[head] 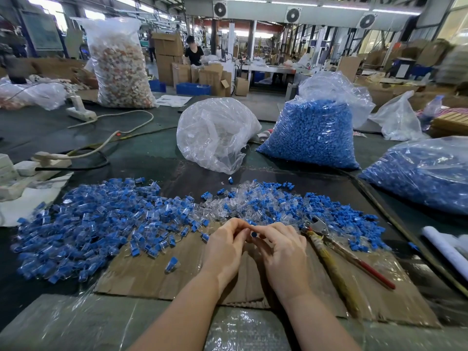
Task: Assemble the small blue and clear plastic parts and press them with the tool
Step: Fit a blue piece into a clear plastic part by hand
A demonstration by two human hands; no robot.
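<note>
— blue part (253, 234) where?
— pinched between the left hand (224, 245) and right hand (281, 247), fingers curled round it, over the cardboard (157, 272) on the worktop.
— tool (326, 239)?
— lying just right of the hands.

Parts pile (101, 219), centre left: glossy blue & clear plastic. Cardboard sheet (157, 277) below: matt, rough. Pliers (317, 228), right: shiny metal head. Bags (215, 133), upper centre: thin crinkled glossy plastic.

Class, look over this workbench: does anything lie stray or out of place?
One blue part lies alone beyond the heaps, near the clear bag. Another piece sits apart on the cardboard. Otherwise nothing stands out.
</note>
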